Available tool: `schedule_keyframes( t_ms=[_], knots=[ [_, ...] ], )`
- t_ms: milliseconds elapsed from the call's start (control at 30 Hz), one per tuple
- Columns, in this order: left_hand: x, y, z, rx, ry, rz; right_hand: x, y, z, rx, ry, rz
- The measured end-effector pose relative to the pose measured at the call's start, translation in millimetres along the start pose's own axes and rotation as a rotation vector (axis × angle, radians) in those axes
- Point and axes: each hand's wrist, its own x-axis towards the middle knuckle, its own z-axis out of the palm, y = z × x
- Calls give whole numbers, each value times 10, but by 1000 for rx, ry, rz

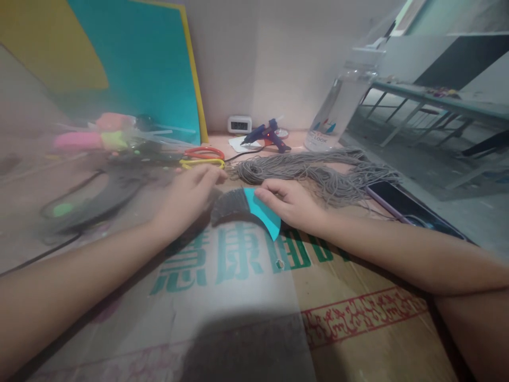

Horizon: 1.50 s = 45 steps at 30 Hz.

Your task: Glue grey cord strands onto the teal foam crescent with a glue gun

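Note:
A curved turquoise piece of sheet (262, 208) lies near the middle of the cardboard. Its left part is covered by closely laid grey cord (230, 206). My right hand (292, 201) grips the turquoise end, thumb on top and fingers curled at its upper edge. Beside the corded end is my left hand (194, 191), its fingers bent loosely and apart, with no object visible in them. Just beyond it lie scissors with red and yellow handles (204, 154). Behind both hands a loose bundle of grey cord (294, 165) stretches to the right.
A blue glue gun (267, 135) with a red light stands at the back beside a small digital clock (239, 125). A clear bottle (338, 111) and a phone (413, 209) are on the right. Turquoise and yellow sheets (147, 63) lean at the left, behind blurred colourful items (95, 135).

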Motion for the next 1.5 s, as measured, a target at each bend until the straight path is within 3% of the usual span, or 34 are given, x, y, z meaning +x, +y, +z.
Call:
schedule_keyframes(
  t_ms=[233, 433, 800, 1167, 1333, 1500],
  knots=[
    [-36, -29, 31, -109, 12, -75, 1, 16, 4, 7, -3, 40],
    [-11, -76, 42, -119, 37, -17, 10, 4, 0, 6, -5, 43],
    [0, -109, 44, -115, -30, 10, 7, -8, -10, 0, 10, 63],
    [-6, -141, 121, -331, -97, -26, 2, 16, -51, -62, 44, 74],
    [-6, -135, 139, -439, -129, -9, 12, 73, -122, -185, 115, 12],
    [-30, -105, 131, -431, -292, 66, 24, 105, -169, -278, 258, -26]
  ],
)
